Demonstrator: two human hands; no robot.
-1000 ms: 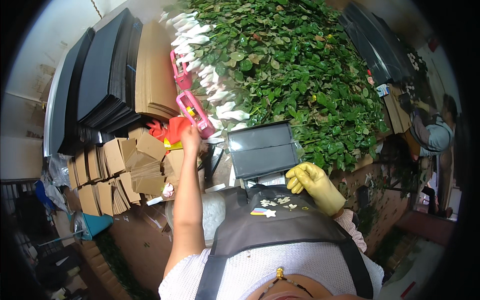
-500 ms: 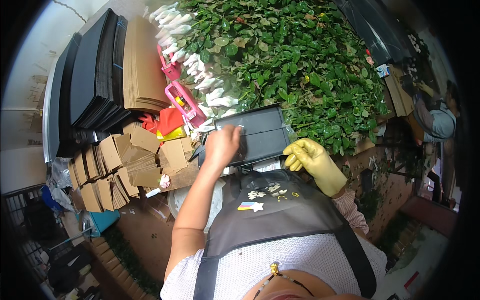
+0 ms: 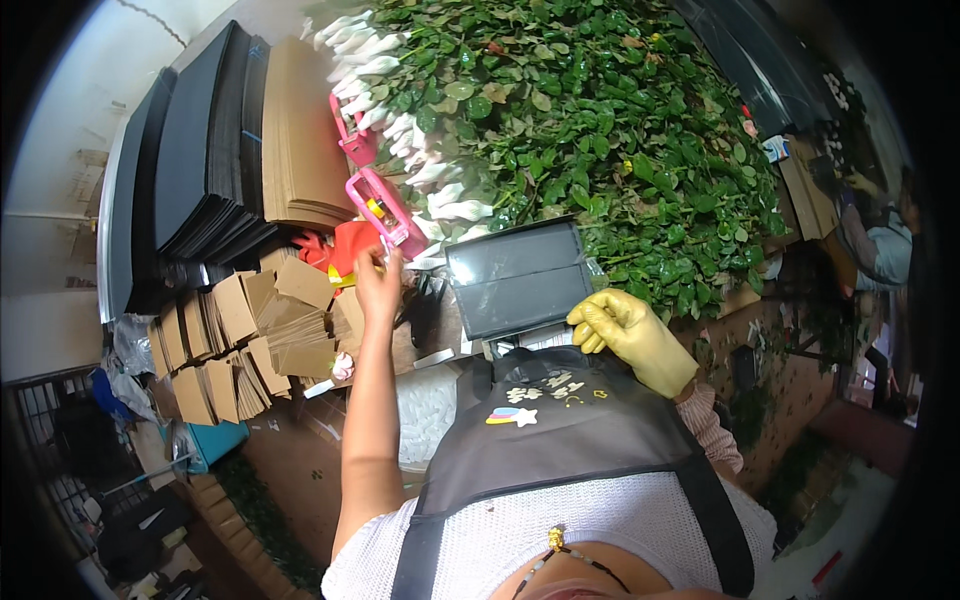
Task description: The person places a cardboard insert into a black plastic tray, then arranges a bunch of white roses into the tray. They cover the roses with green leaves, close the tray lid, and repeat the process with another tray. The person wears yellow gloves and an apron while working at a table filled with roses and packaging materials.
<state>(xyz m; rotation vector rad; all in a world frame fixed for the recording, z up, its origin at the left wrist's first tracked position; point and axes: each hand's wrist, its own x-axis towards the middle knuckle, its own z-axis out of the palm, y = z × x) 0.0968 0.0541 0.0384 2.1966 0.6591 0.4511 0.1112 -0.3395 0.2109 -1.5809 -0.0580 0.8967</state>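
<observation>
My bare left hand [image 3: 378, 288] reaches to the near end of a pink tape dispenser [image 3: 408, 238] with a yellow part inside its frame. Its thumb and fingertips come together there; what they pinch, if anything, is too small to make out. In front of my apron lies a shallow black rectangular box [image 3: 515, 300] with a shiny surface and a line across its middle. My right hand [image 3: 632, 338], in a yellow rubber glove, is at the box's near right corner with fingers curled. Whatever it grips is hidden. A bit of clear film [image 3: 597, 272] sticks out at the box's right edge.
Leafy green stems [image 3: 600, 140] with white-wrapped heads [image 3: 440, 190] cover the table beyond the box. At left stand black and brown cardboard sheets [image 3: 305, 150] and small folded cardboard pieces [image 3: 230, 310]. A pale pink flower [image 3: 342, 366] lies near my left forearm. Another person [image 3: 880, 245] works at far right.
My left hand has moved left from above the box to the pink dispenser, uncovering the box's left part. My right hand has stayed at the box corner.
</observation>
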